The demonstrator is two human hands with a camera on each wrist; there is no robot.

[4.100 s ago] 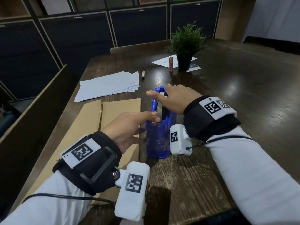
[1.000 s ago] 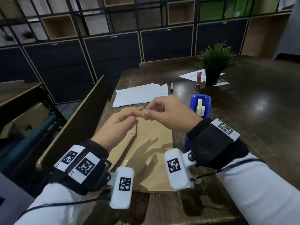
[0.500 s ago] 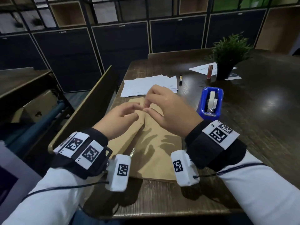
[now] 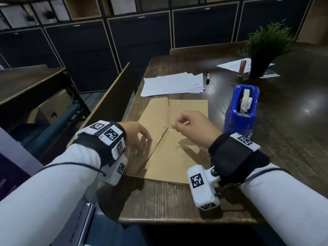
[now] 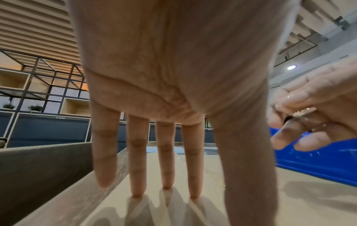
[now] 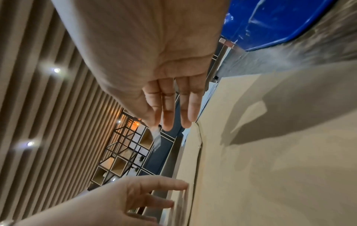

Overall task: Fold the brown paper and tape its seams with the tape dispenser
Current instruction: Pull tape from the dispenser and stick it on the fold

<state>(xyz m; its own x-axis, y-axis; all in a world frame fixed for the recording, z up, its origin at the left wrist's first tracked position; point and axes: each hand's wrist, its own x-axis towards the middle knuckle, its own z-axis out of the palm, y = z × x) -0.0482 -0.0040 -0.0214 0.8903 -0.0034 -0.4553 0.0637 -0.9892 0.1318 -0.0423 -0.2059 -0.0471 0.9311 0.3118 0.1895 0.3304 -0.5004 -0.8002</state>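
Paper first: I see the brown paper (image 4: 179, 137) lying flat near the front left edge of the wooden table (image 4: 177, 205), its two flaps folded in so their edges meet along a seam down the middle; the left flap lifts a little along that seam toward the near end. My left hand (image 4: 140, 139) is spread on the left flap, and in the left wrist view its fingers (image 5: 166, 160) reach straight down with the tips touching the paper, holding nothing. My right hand (image 4: 193, 125) hovers just above the seam, thumb and forefinger pinched on a short strip of clear tape (image 6: 156, 138), which in the right wrist view hangs loose from the fingertips, apart from the paper. A glossy bit of tape already sits on the seam just beneath that hand. The blue tape dispenser (image 4: 241, 110) stands upright just right of the paper, beside my right wrist, its roll showing through the open top. Beyond the paper lies a stack of white sheets (image 4: 174, 84), with a small marker (image 4: 207, 78) next to it. Farther right I see a potted plant (image 4: 262, 48) standing on more loose sheets, with a reddish tube (image 4: 242, 68) upright beside the pot.
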